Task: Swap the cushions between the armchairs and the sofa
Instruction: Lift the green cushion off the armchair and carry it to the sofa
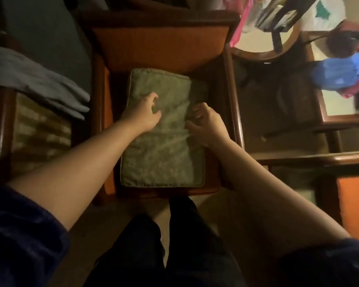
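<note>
A green cushion (164, 146) lies flat on the orange seat of a wooden armchair (160, 46) straight in front of me. My left hand (144, 112) hovers over the cushion's upper left part, fingers curled and apart, holding nothing. My right hand (205, 123) is over the cushion's right side, fingers bent and blurred; it is unclear whether they touch the fabric. At the far left a second chair holds a checked cushion (39, 131) under a grey-blue cloth (35, 79).
A dark wooden side table (278, 112) stands to the right of the armchair. Beyond it are plastic bags (340, 73) and clutter. Another orange seat (354, 204) shows at the right edge. My legs stand on the floor before the armchair.
</note>
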`<state>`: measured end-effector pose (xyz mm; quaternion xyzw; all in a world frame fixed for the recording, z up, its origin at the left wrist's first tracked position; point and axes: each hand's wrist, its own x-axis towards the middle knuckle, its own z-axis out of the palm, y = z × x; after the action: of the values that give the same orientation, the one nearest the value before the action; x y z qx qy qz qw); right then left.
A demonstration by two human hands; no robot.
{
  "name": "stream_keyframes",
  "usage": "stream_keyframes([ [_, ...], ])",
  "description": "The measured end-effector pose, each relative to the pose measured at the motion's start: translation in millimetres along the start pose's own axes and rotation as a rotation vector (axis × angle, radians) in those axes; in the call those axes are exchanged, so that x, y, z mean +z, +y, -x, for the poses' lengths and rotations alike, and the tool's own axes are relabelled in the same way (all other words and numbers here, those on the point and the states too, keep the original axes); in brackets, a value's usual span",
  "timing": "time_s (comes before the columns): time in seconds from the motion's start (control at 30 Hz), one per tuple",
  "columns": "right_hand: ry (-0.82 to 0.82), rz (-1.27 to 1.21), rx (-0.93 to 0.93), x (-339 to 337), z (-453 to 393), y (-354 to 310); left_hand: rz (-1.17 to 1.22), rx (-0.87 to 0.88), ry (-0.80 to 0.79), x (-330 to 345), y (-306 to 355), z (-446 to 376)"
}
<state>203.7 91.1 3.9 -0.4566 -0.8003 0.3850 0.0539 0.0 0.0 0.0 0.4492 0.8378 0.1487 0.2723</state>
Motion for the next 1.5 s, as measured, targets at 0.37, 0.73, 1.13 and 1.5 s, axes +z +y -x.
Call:
stream_keyframes([
  [0.37, -0.173, 0.368, 0.037, 62, -263, 70, -0.492, 0.072, 0.013, 50, -61, -214],
  [0.73, -0.192, 0.517, -0.077, 106, -312, 105, -0.656, -0.062, -0.002, 73, -95, -239],
  [1.13, -0.113, 0.421, -0.035, 26, -176, 32, -0.456, 0.39, 0.062, 20, -48, -138],
  [1.5, -0.036, 0.356, 0.134, -51, 45, -23, -0.452, 0.836, -0.065, -24, 58, -19],
])
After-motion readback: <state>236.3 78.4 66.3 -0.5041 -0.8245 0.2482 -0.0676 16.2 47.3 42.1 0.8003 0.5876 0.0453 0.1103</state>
